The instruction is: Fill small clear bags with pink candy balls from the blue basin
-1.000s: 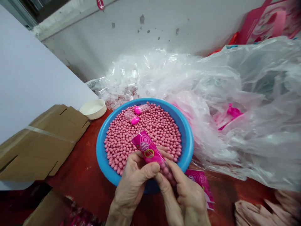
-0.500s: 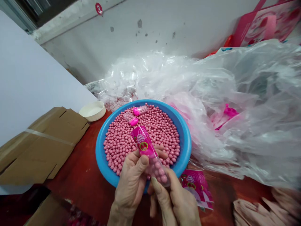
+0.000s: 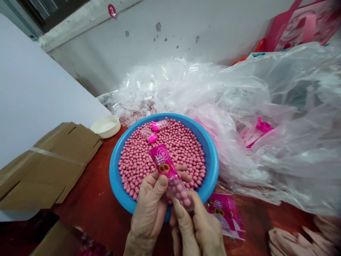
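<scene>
Between my hands is a clear plastic tube [image 3: 179, 192] with several pink candy balls inside its lower end. A pink printed label [image 3: 163, 164] with a round yellow-edged emblem covers its upper part. My left hand [image 3: 150, 201] pinches the tube at the label's lower edge, thumb on top and fingers behind. At the tube's lower end, my right hand [image 3: 199, 224] grips with its thumb and index finger. Beneath is a blue basin [image 3: 115, 170] full of pink candy balls [image 3: 138, 156]. Two small clear tubes with bright pink caps [image 3: 152, 138] lie on the candy.
More pink printed labels [image 3: 226, 215] lie right of the basin on the red table [image 3: 87, 202]. Crumpled clear plastic bags [image 3: 239, 92] are heaped behind and to the right. Flattened cardboard [image 3: 50, 167] and a white dish [image 3: 106, 127] are at the left.
The view has shifted slightly. Both hands keep nearly the same hold on the tube, with only a tiny movement of the tube and label.
</scene>
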